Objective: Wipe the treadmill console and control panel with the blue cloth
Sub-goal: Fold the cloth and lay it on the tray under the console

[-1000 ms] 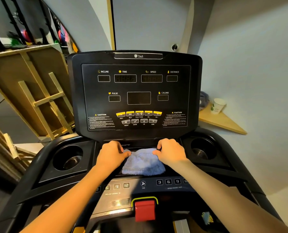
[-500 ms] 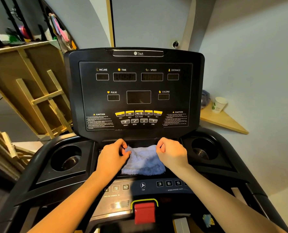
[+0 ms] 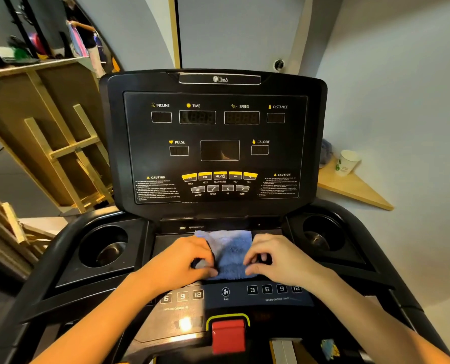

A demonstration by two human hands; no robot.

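Blue cloth: folded flat on the tray at the foot of the console, just above the panel.
Why there: you look to be squaring it into a pad before wiping.
Left hand: knuckles up, fingers curled, pinching the cloth's left edge.
Right hand: mirrored, fingertips curled down onto the right edge, gripping it.
Wrists: low, both forearms converging over the panel.
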